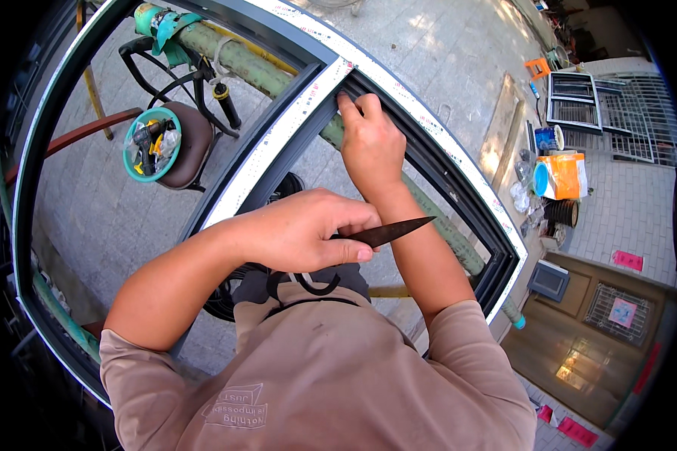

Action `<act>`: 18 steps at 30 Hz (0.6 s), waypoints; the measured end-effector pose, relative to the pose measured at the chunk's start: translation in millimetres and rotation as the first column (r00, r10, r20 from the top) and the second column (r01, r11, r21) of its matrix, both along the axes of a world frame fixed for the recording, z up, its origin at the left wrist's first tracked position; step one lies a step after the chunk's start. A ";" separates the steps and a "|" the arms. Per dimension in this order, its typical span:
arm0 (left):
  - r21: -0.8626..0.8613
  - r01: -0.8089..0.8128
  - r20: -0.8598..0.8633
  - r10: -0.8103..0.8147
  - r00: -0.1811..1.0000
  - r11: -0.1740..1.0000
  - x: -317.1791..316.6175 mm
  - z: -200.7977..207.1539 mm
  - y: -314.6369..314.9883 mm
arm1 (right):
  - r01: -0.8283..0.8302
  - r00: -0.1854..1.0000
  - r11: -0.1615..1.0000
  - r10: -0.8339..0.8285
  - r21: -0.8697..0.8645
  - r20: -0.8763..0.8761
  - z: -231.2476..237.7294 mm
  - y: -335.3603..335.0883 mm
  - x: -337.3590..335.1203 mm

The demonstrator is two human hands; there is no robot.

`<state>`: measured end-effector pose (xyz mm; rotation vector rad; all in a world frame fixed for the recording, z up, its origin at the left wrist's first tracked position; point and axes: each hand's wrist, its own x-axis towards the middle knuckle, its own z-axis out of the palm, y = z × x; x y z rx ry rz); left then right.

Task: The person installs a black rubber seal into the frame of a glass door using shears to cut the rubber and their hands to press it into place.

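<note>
My left hand (297,229) is closed around a pair of scissors, low in front of my body. The dark pointed blades (399,231) stick out to the right, across my right forearm, and the black looped handles hang below the palm. My right hand (372,143) reaches farther out, to a window frame (274,154) with dark profiles and white printed protective film. Its fingers are curled, with one fingertip pressed into the inner corner where the dividing bar meets the outer frame. Whatever lies under that fingertip is hidden.
Beneath the frame runs a green pipe (267,79). A brown chair (192,146) carries a turquoise basket (174,154) of tools at the left. To the right are an orange-and-white bag (568,177), a blue tin (549,138), wooden boards (504,124) and smaller frames (572,98).
</note>
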<state>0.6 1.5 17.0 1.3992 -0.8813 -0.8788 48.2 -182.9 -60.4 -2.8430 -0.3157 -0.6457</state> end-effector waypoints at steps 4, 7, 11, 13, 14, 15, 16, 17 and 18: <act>0.054 0.013 -0.022 -0.012 1.000 0.998 0.1 5.6 1.8 | -0.062 0.998 0.996 0.060 -0.058 -0.035 7.2 -4.0 0.2; 0.047 0.003 0.038 -0.004 0.999 0.999 1.4 1.2 4.4 | -0.073 0.997 0.996 0.072 -0.047 -0.030 10.6 -8.0 -4.8; 0.075 0.007 -0.031 -0.004 0.999 0.997 4.1 7.2 2.4 | 0.007 0.998 1.000 -0.009 -0.024 -0.057 4.0 -7.4 -14.1; 0.097 0.019 -0.036 -0.016 0.999 0.995 3.0 8.9 2.6 | 0.015 0.996 0.999 -0.018 -0.037 -0.091 5.9 -4.2 -15.6; 0.086 0.014 -0.011 -0.013 1.000 0.996 0.4 2.7 3.4 | 0.003 0.993 0.999 -0.008 -0.042 -0.117 8.3 -3.4 -14.2; 0.073 0.009 0.021 -0.011 1.000 0.997 0.2 0.7 4.0 | -0.008 0.991 0.999 0.001 -0.049 -0.136 11.4 -3.8 -12.2; 0.084 0.014 0.025 -0.016 1.000 0.996 0.4 0.8 4.9 | -0.003 0.993 0.999 -0.001 -0.038 -0.119 13.2 -6.5 -13.2; 0.095 0.018 0.030 -0.021 0.999 0.995 0.8 1.9 5.6 | 0.001 0.995 1.000 -0.003 -0.027 -0.102 14.6 -11.3 -15.9; 0.105 0.020 0.034 -0.023 0.999 0.994 1.0 1.8 5.6 | 0.002 0.996 1.000 -0.004 -0.016 -0.086 14.3 -15.2 -19.2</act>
